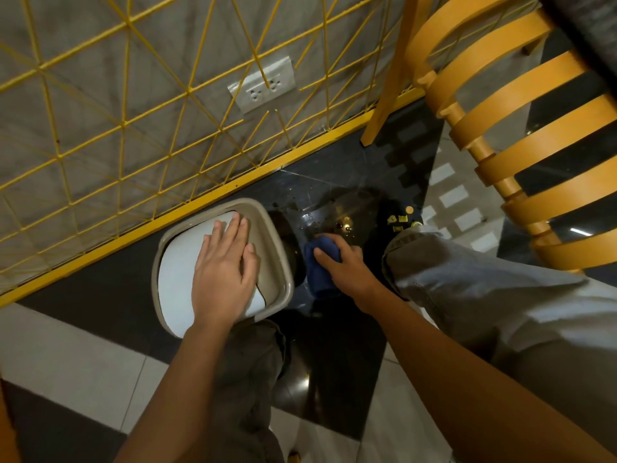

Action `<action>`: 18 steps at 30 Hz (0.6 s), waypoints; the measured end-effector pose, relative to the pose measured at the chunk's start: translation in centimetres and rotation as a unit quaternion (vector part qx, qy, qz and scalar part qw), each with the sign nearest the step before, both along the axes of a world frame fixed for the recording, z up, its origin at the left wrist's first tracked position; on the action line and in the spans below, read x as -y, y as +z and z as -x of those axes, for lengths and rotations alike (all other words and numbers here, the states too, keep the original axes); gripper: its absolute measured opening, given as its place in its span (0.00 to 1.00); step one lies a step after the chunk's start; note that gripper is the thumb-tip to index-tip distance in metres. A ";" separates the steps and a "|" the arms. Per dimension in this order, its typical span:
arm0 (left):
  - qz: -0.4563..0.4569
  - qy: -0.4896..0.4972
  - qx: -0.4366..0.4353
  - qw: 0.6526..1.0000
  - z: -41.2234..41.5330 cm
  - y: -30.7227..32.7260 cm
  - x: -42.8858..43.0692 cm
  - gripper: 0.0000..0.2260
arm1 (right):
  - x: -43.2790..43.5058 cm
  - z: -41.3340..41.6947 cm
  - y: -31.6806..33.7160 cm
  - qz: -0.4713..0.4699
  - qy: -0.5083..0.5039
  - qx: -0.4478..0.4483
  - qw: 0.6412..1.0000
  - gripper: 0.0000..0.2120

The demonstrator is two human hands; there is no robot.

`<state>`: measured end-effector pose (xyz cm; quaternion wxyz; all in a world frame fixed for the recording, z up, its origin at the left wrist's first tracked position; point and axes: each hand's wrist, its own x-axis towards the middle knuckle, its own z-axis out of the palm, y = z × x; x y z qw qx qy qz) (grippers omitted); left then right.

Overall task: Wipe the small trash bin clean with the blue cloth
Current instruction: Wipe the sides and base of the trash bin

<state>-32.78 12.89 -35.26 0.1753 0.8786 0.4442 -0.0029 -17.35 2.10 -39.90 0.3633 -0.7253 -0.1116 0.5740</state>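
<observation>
The small trash bin (273, 235), beige with a white swing lid (177, 262), stands on the dark floor by the yellow wire fence. My left hand (223, 272) lies flat on the white lid with straight fingers. My right hand (344, 259) grips the bunched blue cloth (317, 265) just right of the bin, pressed against the bin's dark right side, low near the floor.
A yellow wire fence (133, 128) with a wall socket (262, 85) behind it runs along the back. A wooden slatted chair (521, 135) stands at the right. My trousered knees flank the bin. The glossy black floor (334, 195) shows wet spots.
</observation>
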 end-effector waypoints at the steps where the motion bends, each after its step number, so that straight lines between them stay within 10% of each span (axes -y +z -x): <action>1: 0.004 -0.008 0.000 1.000 0.2 0.1 -0.1 0.25 | 0.4 0.1 0.0 -0.005 -0.002 -0.013 1.000 0.17; 7: 0.033 0.003 0.030 0.999 0.4 1.1 0.2 0.23 | 1.4 1.5 0.1 -0.043 0.005 -0.107 0.993 0.09; 18: 0.022 0.050 -0.093 0.994 -0.7 0.7 0.3 0.28 | 0.7 3.1 0.5 -0.005 0.137 0.031 0.990 0.19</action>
